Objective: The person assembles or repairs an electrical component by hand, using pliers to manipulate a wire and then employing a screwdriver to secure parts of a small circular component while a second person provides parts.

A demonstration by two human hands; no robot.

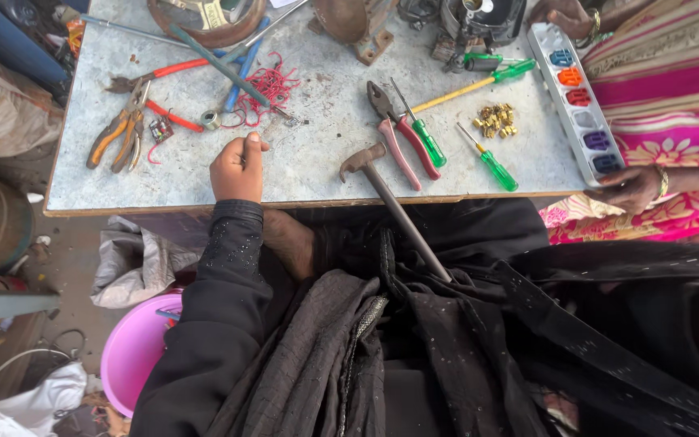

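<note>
My left hand (238,168) rests as a closed fist on the near edge of a worn grey table (317,162), its black sleeve reaching down to the lower left. I see nothing in the fist. A tangle of red wire (269,85) lies just beyond it. To its right a hammer (366,162) has its head on the table and its long handle sloping down over the edge into my black clothing. My right hand is not visible.
Orange-handled pliers (119,133), red-handled pliers (402,133), green screwdrivers (491,162) and small brass parts (495,120) lie on the table. Another person at right holds a white tray (580,121) of coloured pieces with both hands. A pink bucket (135,348) stands at lower left.
</note>
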